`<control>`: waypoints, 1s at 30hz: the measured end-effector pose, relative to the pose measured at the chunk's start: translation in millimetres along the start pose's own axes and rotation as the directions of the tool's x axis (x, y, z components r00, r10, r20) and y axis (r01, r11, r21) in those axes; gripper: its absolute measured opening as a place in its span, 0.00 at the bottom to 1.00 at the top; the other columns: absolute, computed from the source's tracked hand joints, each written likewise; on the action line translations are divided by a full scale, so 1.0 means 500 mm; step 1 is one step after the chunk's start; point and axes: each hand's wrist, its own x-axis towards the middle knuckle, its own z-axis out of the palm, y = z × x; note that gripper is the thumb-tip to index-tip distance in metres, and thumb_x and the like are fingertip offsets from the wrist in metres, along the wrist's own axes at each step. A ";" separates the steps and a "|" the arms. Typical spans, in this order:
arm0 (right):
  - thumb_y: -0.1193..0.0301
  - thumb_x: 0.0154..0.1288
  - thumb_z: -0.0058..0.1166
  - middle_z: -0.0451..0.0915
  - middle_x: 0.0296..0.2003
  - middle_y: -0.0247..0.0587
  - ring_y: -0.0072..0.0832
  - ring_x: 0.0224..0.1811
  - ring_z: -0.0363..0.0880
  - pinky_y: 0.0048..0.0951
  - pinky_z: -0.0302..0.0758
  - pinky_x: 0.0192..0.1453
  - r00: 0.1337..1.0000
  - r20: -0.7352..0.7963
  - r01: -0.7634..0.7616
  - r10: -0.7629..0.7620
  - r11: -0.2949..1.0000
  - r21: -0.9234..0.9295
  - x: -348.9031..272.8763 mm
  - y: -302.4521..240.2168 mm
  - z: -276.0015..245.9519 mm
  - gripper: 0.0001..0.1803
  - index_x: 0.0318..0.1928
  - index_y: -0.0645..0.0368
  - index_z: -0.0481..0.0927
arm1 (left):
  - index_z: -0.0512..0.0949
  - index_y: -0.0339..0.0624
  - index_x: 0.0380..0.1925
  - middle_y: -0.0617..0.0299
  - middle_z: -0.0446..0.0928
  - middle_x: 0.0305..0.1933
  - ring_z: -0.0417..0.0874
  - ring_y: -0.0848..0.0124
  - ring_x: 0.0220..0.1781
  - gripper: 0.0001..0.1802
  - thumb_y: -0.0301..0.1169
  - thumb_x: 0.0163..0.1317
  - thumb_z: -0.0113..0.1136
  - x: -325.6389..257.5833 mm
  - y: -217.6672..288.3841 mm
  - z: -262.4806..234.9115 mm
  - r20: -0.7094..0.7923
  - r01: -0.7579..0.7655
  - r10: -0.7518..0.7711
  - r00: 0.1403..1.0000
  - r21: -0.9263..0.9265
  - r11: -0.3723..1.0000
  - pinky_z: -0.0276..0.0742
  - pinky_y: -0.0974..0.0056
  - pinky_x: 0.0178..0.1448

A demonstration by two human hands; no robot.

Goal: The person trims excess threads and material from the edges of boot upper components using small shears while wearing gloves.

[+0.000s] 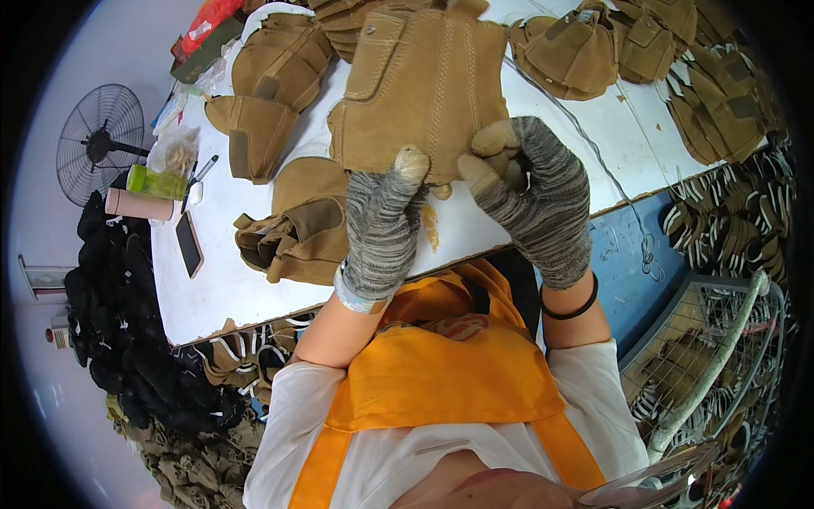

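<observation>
White worktable [222, 297] filled the view ahead of the wearer's orange apron [449, 373], its near edge just beyond the cloth. Left hand [381, 225], in a grey knit glove, pinched the lower edge of a brown suede piece [437, 93], thumb on top, a fingertip showing beneath; probably held so to keep the panel steady and its stitched seams facing up. Right hand [543, 199], likewise gloved, was at the lower right corner, thumb and forefinger curved toward each other; whether they gripped the suede, could not tell. The piece lay above the tabletop's middle, spread toward the far side. Just left of the left hand sat a folded brown piece [309, 229], close enough to crowd that side. A grey cord [585, 127] trailed across the right of the table, a possible snag. Phone [189, 244] and green bottle [157, 181] stood at the left edge, seemingly set aside from the work. Farther off: stacked brown pieces [568, 53] at upper right, and a fan [100, 146] by the wall.
</observation>
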 end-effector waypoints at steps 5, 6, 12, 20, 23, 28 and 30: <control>0.66 0.54 0.66 0.74 0.18 0.30 0.17 0.19 0.70 0.17 0.71 0.25 0.972 0.230 0.095 -0.047 0.975 -0.202 0.027 -0.001 -0.041 0.11 0.29 0.56 0.78 | 0.70 0.34 0.51 0.58 0.76 0.42 0.78 0.72 0.37 0.21 0.36 0.62 0.58 0.006 0.005 -0.034 0.084 0.006 -0.027 0.996 0.236 0.972 0.75 0.68 0.45; 0.65 0.54 0.66 0.74 0.17 0.30 0.17 0.18 0.70 0.18 0.71 0.25 0.969 0.226 0.147 -0.097 0.965 -0.217 0.033 0.003 -0.043 0.11 0.29 0.56 0.77 | 0.69 0.34 0.52 0.58 0.76 0.42 0.78 0.72 0.37 0.22 0.36 0.62 0.58 0.007 0.006 -0.036 0.089 0.018 -0.041 0.995 0.242 0.970 0.75 0.68 0.45; 0.64 0.54 0.65 0.74 0.17 0.33 0.22 0.18 0.72 0.22 0.71 0.25 0.934 0.351 0.171 -0.069 0.947 -0.270 0.048 -0.010 -0.049 0.11 0.29 0.56 0.78 | 0.66 0.36 0.57 0.59 0.74 0.48 0.76 0.73 0.42 0.26 0.35 0.61 0.59 0.009 0.003 -0.035 0.069 -0.063 0.052 0.996 0.175 0.983 0.73 0.68 0.49; 0.66 0.55 0.63 0.81 0.29 0.38 0.26 0.30 0.80 0.26 0.78 0.34 0.862 0.498 0.290 -0.098 0.900 -0.325 0.061 -0.034 -0.058 0.12 0.36 0.59 0.79 | 0.68 0.35 0.56 0.59 0.74 0.51 0.75 0.72 0.48 0.25 0.36 0.62 0.59 0.001 0.017 -0.040 0.091 -0.032 0.014 0.996 0.204 0.978 0.70 0.67 0.55; 0.68 0.57 0.62 0.80 0.30 0.38 0.30 0.32 0.79 0.28 0.78 0.37 0.973 0.173 0.205 -0.149 0.908 -0.366 0.073 0.053 -0.081 0.12 0.38 0.60 0.78 | 0.68 0.36 0.56 0.60 0.74 0.50 0.75 0.72 0.48 0.25 0.36 0.62 0.58 -0.009 0.015 -0.041 0.078 -0.040 0.022 0.997 0.235 0.971 0.70 0.67 0.55; 0.55 0.55 0.61 0.79 0.31 0.40 0.35 0.33 0.79 0.31 0.77 0.42 0.972 0.109 -0.066 0.210 0.684 -0.726 0.084 0.174 -0.105 0.21 0.43 0.56 0.78 | 0.68 0.37 0.56 0.59 0.73 0.51 0.74 0.70 0.52 0.24 0.37 0.63 0.57 -0.020 0.020 -0.027 0.040 -0.087 0.085 0.996 0.049 0.995 0.69 0.64 0.59; 0.50 0.53 0.61 0.79 0.40 0.43 0.37 0.43 0.78 0.36 0.73 0.50 0.934 0.177 -0.031 0.309 0.564 -0.825 0.047 0.211 -0.076 0.26 0.47 0.53 0.79 | 0.65 0.36 0.58 0.56 0.70 0.55 0.72 0.66 0.56 0.29 0.42 0.63 0.57 -0.022 0.016 -0.028 0.018 -0.086 0.086 0.996 0.007 0.996 0.68 0.61 0.61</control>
